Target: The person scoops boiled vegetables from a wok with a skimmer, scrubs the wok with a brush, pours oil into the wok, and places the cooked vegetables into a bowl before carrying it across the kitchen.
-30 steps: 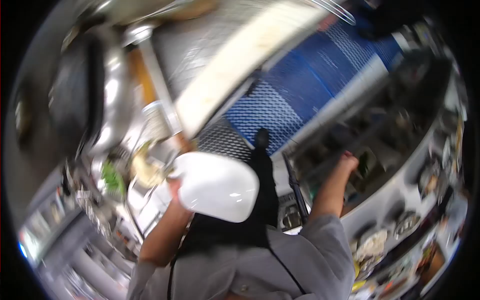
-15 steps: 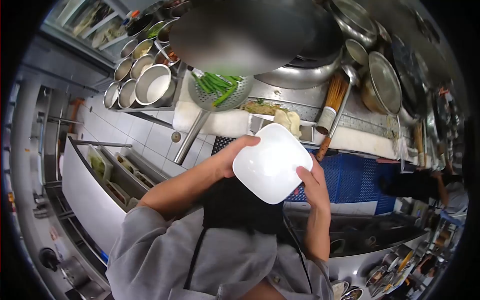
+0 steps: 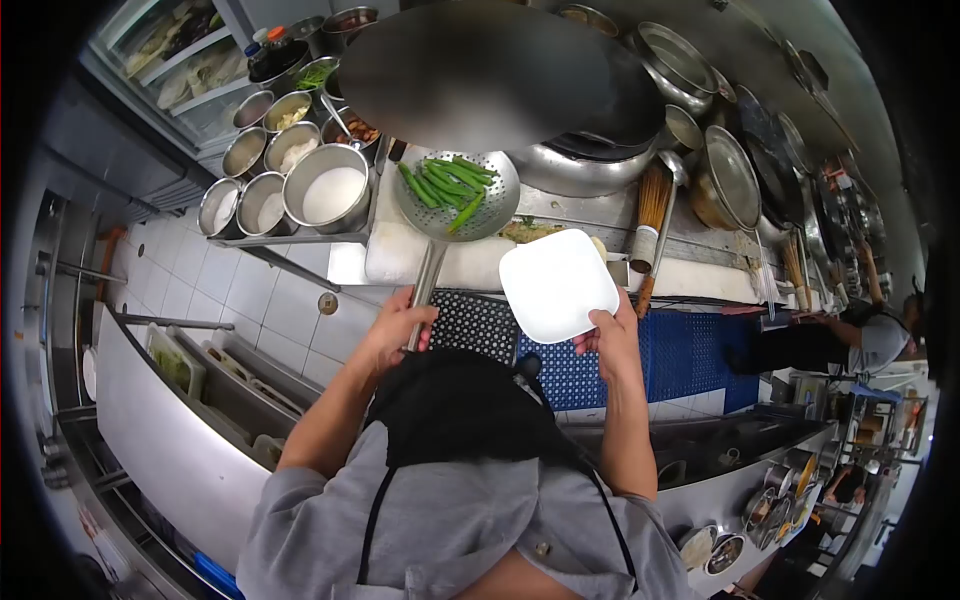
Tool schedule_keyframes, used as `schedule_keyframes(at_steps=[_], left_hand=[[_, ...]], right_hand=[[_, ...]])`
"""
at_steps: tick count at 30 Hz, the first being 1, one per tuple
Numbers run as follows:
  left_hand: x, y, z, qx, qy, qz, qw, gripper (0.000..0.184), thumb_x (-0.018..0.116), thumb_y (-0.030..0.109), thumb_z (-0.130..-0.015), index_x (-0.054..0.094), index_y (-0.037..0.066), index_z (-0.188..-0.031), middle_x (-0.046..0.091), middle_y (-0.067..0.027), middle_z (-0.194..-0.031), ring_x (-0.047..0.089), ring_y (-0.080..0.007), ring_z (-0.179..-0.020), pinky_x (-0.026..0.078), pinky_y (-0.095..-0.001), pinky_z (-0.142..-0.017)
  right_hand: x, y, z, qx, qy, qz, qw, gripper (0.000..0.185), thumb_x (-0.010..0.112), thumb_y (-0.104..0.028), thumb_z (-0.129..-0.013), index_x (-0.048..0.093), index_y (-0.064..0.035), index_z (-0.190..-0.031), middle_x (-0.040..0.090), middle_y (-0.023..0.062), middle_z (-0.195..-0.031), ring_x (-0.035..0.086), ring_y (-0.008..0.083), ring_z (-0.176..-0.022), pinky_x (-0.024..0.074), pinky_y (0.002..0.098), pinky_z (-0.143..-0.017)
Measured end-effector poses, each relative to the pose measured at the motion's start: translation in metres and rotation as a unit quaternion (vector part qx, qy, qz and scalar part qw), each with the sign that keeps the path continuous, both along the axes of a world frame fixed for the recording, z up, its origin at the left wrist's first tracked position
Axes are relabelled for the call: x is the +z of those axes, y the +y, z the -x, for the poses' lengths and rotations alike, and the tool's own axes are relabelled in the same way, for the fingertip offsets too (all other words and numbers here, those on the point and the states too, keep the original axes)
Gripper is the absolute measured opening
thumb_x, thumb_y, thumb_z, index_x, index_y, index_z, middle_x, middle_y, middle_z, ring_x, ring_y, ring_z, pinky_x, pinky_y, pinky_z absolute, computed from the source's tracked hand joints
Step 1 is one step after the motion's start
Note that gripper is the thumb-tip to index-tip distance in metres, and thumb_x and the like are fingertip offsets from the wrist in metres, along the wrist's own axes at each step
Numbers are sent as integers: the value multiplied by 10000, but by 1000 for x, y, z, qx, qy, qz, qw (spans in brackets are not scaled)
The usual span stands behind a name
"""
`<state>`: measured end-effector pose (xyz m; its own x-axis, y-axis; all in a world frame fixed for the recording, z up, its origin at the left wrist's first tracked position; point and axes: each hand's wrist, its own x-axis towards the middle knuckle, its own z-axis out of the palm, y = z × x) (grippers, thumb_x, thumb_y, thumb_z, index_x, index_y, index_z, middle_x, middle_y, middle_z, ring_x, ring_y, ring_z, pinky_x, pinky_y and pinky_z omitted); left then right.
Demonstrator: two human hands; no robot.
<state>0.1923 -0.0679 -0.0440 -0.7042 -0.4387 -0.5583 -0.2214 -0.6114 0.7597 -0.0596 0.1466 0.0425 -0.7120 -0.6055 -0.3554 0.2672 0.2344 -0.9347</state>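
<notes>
My left hand [image 3: 393,330] is closed around the metal handle of a perforated strainer ladle [image 3: 455,195]. Green bean pods [image 3: 440,185] lie in its bowl, which rests on the counter edge. In my right hand [image 3: 612,340] is a white square plate [image 3: 558,285], gripped at its lower right edge with the thumb on top. The plate's upper face shows bare white. It is just right of the strainer's handle, in front of the counter.
Metal pots [image 3: 325,190] of seasonings stand at the left. A bamboo brush [image 3: 652,210] and a long-handled ladle [image 3: 668,220] lie right of the stove. An open drawer [image 3: 170,410] is at my left. Another person [image 3: 850,335] stands far right. A blurred patch covers the wok area.
My left hand has let go of the plate and taken hold of the strainer's handle. The plate, now in my right hand alone, has moved slightly up and right.
</notes>
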Motion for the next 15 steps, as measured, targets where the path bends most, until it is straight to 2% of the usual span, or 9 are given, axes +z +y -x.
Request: schedule_keyframes(at_steps=[4,8,12,15], left_hand=[[45,20,-11,19,16,53,998,333,590,32,-855,464,4,-1161,501,-33,-654,508,-135,-439,427,-288,-368],[91,23,-21,-17,34,125,991,395,590,13,-858,444,-5,-1225,503,-26,-678,509,-119,-440,429,-276,-371],[115,31,-13,-58,9,199,978,522,598,25,-876,394,26,-1357,512,-22,-720,516,-97,-478,438,-260,-395],[119,36,-1,-86,-6,239,967,610,598,29,-884,340,53,-1437,510,-20,-749,509,-83,-501,443,-250,-412]], right_hand=[[11,-2,5,-10,23,-36,999,412,454,-24,-863,456,16,-1274,629,144,-810,590,160,-514,502,274,-403],[-12,-33,25,-9,-5,-13,1000,385,462,-25,-891,440,11,-1273,627,146,-816,600,177,-530,517,295,-427],[-14,-82,23,-53,-55,22,997,376,483,-42,-908,433,-15,-1280,631,137,-838,627,194,-587,544,311,-478],[-16,-94,22,-87,-96,64,990,355,475,-36,-912,411,-49,-1261,630,141,-870,613,190,-549,544,313,-449]])
